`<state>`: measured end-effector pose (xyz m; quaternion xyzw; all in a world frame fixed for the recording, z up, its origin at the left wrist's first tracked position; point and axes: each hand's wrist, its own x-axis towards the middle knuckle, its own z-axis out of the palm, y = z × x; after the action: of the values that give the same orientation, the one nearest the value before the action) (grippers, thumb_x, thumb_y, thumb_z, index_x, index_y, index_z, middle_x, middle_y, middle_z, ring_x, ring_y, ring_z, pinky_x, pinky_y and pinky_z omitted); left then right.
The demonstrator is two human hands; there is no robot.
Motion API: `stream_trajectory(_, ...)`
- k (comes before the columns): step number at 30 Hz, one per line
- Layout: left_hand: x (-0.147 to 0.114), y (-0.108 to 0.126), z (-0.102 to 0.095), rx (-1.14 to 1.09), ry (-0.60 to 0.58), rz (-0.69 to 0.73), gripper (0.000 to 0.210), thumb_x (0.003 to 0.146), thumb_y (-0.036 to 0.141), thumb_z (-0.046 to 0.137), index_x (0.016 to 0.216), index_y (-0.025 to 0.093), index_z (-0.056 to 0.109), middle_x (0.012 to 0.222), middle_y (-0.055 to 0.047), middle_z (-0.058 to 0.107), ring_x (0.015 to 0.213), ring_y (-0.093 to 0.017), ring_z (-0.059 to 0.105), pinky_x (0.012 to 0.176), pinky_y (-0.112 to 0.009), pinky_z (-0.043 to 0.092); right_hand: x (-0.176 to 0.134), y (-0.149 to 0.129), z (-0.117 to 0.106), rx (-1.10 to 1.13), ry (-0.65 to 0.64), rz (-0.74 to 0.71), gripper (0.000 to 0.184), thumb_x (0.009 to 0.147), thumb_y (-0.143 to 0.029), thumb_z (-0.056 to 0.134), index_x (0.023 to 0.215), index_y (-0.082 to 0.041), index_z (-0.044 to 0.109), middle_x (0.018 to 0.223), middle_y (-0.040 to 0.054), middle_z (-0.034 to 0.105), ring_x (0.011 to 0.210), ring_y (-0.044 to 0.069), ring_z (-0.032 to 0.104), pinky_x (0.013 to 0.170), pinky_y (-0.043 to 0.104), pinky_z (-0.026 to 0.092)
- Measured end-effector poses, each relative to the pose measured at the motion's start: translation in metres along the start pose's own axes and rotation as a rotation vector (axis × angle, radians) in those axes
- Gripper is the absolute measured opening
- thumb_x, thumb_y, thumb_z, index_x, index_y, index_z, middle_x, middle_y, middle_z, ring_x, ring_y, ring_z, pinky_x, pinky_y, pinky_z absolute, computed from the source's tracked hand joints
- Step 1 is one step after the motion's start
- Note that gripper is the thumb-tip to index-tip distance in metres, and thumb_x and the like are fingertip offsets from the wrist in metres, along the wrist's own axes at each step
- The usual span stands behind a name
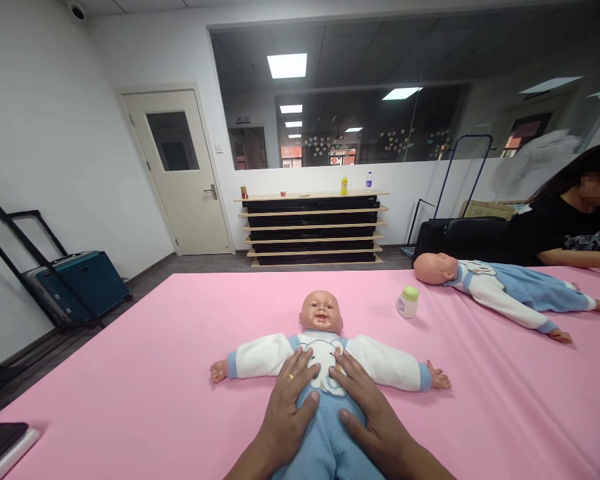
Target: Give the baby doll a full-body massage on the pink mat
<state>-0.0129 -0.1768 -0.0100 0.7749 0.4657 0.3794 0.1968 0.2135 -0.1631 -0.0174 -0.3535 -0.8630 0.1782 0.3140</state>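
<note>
A baby doll lies on its back on the pink tablecloth, head away from me and both arms stretched out sideways. It wears a white and light blue outfit with an animal face on the chest. My left hand rests flat on the left side of its chest and belly, fingers extended, a ring on one finger. On the opposite side my right hand lies in the same way, fingers spread. Neither hand grips anything. The doll's lower legs fall outside the view.
A white jar with a green lid stands right of the doll's head. Farther right lies a second doll, beside a seated person in black. A dark, white-edged object sits at the near left corner.
</note>
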Motion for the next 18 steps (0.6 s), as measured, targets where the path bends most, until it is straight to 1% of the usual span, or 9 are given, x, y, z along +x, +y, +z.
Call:
stream_trajectory(4, -0.001, -0.0014, 0.0008, -0.004, -0.011, -0.03, 0.052, 0.096, 0.036, 0.044, 0.147, 0.03, 0.035, 0.153, -0.003, 0.032, 0.146, -0.023, 0.019, 0.118, -0.054, 0.019, -0.0022, 0.0022, 0.002, -0.002, 0.012, -0.008, 0.06, 0.094, -0.042, 0.048, 0.149, -0.029, 0.03, 0.157, 0.0042, 0.019, 0.146, 0.03, 0.013, 0.116, 0.058, 0.02)
stream_trajectory(7, -0.0013, -0.0029, 0.0011, 0.01, -0.018, -0.011, 0.047, 0.096, 0.036, 0.044, 0.143, 0.032, 0.042, 0.153, -0.001, 0.031, 0.146, -0.023, 0.018, 0.118, -0.055, 0.019, -0.0026, 0.0044, 0.0036, -0.003, 0.024, -0.016, 0.059, 0.094, -0.041, 0.049, 0.149, -0.028, 0.031, 0.157, 0.0038, 0.019, 0.146, 0.029, 0.013, 0.116, 0.057, 0.02)
stream_trajectory(10, -0.0005, -0.0039, 0.0015, 0.007, -0.002, -0.025, 0.051, 0.096, 0.036, 0.044, 0.146, 0.032, 0.036, 0.153, -0.001, 0.032, 0.145, -0.023, 0.019, 0.118, -0.054, 0.02, -0.002, 0.0052, 0.0044, -0.002, 0.031, -0.02, 0.059, 0.094, -0.041, 0.049, 0.149, -0.029, 0.031, 0.157, 0.0035, 0.02, 0.146, 0.029, 0.014, 0.116, 0.057, 0.02)
stream_trajectory(13, 0.0006, -0.004, 0.0017, 0.014, -0.004, 0.002, 0.046, 0.095, 0.036, 0.044, 0.142, 0.033, 0.043, 0.153, 0.0, 0.032, 0.145, -0.023, 0.019, 0.118, -0.054, 0.02, -0.0011, 0.005, 0.0047, 0.002, 0.037, -0.026, 0.06, 0.094, -0.041, 0.049, 0.149, -0.029, 0.031, 0.157, 0.0036, 0.02, 0.146, 0.03, 0.014, 0.116, 0.058, 0.021)
stream_trajectory(14, 0.0009, -0.004, 0.0018, 0.015, -0.002, 0.004, 0.046, 0.095, 0.036, 0.045, 0.142, 0.032, 0.043, 0.153, 0.0, 0.033, 0.145, -0.023, 0.02, 0.118, -0.054, 0.02, -0.0008, 0.005, 0.0049, 0.003, 0.038, -0.028, 0.06, 0.094, -0.041, 0.049, 0.149, -0.029, 0.031, 0.157, 0.0038, 0.02, 0.146, 0.03, 0.014, 0.116, 0.058, 0.021)
stream_trajectory(16, 0.001, -0.004, 0.0019, 0.014, 0.009, -0.009, 0.05, 0.096, 0.035, 0.044, 0.145, 0.031, 0.037, 0.152, -0.002, 0.033, 0.145, -0.023, 0.019, 0.118, -0.053, 0.021, -0.0004, 0.0053, 0.0051, 0.002, 0.038, -0.03, 0.06, 0.093, -0.041, 0.049, 0.149, -0.029, 0.031, 0.157, 0.004, 0.02, 0.146, 0.03, 0.014, 0.115, 0.059, 0.021)
stream_trajectory(18, 0.0008, -0.0039, 0.002, 0.02, 0.007, -0.005, 0.049, 0.096, 0.035, 0.044, 0.145, 0.031, 0.038, 0.152, -0.001, 0.033, 0.145, -0.023, 0.019, 0.118, -0.053, 0.022, -0.0004, 0.006, 0.0053, 0.0, 0.042, -0.034, 0.06, 0.093, -0.041, 0.05, 0.149, -0.029, 0.031, 0.157, 0.0041, 0.02, 0.146, 0.03, 0.014, 0.115, 0.058, 0.022)
